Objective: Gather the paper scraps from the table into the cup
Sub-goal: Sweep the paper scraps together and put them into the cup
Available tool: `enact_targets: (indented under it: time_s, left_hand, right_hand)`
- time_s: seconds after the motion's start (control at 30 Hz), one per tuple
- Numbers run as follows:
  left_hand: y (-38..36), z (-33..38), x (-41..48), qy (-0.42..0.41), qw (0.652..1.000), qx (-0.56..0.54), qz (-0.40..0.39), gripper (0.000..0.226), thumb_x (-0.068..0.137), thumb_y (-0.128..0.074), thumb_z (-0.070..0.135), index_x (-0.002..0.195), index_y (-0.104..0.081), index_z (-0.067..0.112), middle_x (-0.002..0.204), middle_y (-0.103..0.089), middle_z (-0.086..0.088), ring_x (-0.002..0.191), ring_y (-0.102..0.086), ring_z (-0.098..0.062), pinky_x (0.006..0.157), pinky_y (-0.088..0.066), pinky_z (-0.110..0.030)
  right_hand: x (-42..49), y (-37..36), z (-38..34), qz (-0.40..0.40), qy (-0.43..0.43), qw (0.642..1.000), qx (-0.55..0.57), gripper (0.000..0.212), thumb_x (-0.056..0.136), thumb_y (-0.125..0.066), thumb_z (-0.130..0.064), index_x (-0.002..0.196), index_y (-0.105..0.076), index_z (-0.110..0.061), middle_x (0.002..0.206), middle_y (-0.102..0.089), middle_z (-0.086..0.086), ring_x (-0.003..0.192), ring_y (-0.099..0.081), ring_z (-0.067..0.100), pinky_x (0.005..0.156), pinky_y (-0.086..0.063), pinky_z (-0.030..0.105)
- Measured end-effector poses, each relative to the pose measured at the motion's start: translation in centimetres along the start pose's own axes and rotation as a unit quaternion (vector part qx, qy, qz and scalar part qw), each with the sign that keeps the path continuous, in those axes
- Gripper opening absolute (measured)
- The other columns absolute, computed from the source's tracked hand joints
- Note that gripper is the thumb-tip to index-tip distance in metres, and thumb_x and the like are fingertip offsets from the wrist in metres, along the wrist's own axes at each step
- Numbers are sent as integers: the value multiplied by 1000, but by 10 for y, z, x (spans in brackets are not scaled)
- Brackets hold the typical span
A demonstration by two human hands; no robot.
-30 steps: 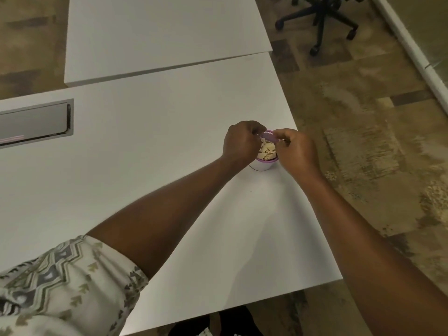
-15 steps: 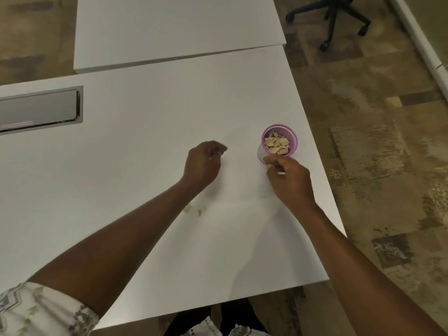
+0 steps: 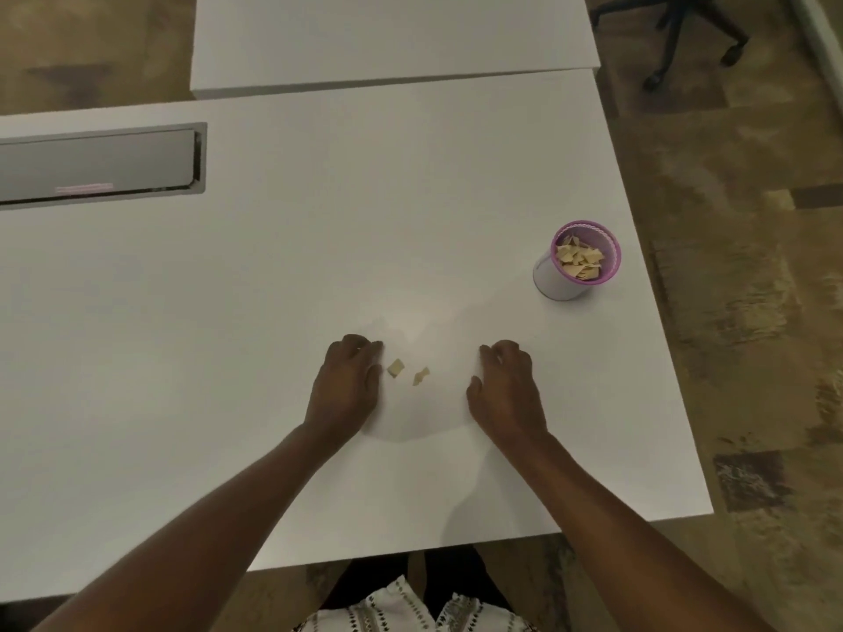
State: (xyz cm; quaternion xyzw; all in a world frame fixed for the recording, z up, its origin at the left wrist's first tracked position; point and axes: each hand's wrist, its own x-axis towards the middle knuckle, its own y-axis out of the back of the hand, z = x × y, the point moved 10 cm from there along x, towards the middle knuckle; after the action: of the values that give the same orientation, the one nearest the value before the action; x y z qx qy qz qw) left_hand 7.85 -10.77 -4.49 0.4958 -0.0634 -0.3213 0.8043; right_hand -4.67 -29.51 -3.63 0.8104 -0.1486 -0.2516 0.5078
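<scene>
Two small tan paper scraps lie on the white table: one just right of my left hand, the other a little farther right. My right hand rests on the table to the right of both scraps, apart from them. Both hands lie palm down with fingers loosely curled and hold nothing. The cup, white with a purple rim, stands upright near the table's right edge, beyond my right hand, and holds several tan scraps.
A grey cable hatch is set into the table at the far left. A second white table adjoins at the back. A black office chair base stands on the patterned floor at the upper right.
Both hands have drawn back from the cup toward me and now flank the two scraps. The cup stays in place near the right edge.
</scene>
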Motion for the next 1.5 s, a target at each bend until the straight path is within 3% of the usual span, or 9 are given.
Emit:
enact_targets:
  time_s: [0.2,0.33,0.53,0.7,0.93,1.27,1.4,1.5]
  left_hand:
    - [-7,18,-5,-101,993,46,-41,43,92,-65,17,134,-61,9,113,-60,-14,96,-57,-33,76,-52,-38]
    - [-3,31,-3,-149,987,57,-23,26,94,-61,10,118,-71,6,97,-61,-18,82,-57,-34,64,-50,-42]
    - [-3,23,2,-125,990,58,-24,14,96,-55,10,93,-66,2,95,-57,-15,85,-53,-32,69,-45,-46]
    - [1,19,1,-110,992,52,-10,10,92,-59,5,84,-64,1,91,-58,-16,80,-53,-33,63,-45,-44]
    - [2,6,-2,-88,995,43,4,9,88,-59,2,79,-59,4,89,-56,-12,76,-50,-30,58,-43,-41]
    - [2,2,0,-82,996,43,5,9,88,-57,2,80,-58,4,89,-56,-11,77,-49,-29,61,-43,-40]
    - [2,2,0,-82,996,41,2,10,89,-57,3,80,-58,4,89,-55,-11,77,-48,-29,63,-43,-41]
    - [2,3,0,-81,996,40,0,10,90,-56,4,80,-57,4,90,-55,-11,78,-48,-29,64,-42,-41]
  right_hand:
    - [-7,-28,-58,-47,73,996,29,43,90,-64,-18,132,-56,-10,121,-53,8,109,-49,28,79,-50,36]
    - [-1,-30,-71,-42,93,994,28,30,93,-59,-14,123,-61,-12,114,-56,7,102,-51,28,70,-50,39]
    - [8,-33,-80,-38,108,993,39,24,95,-56,-18,118,-61,-13,108,-57,5,99,-51,27,72,-49,42]
    - [15,-38,-87,-47,118,991,31,29,94,-56,-17,122,-60,-15,110,-58,5,99,-51,26,72,-48,39]
    - [21,-41,-93,-46,123,991,-13,13,96,-50,-16,103,-61,-14,99,-56,2,91,-50,24,64,-43,36]
    - [30,-45,-113,-53,177,975,-126,18,89,-43,2,97,-55,-9,98,-56,12,88,-53,31,60,-29,34]
    - [32,-44,-118,-47,200,964,-169,8,85,-59,1,87,-58,-7,84,-59,13,73,-58,31,52,-29,32]
    - [30,-38,-119,-11,221,960,-171,16,74,-73,-2,75,-58,-7,70,-57,12,58,-55,28,45,-26,29]
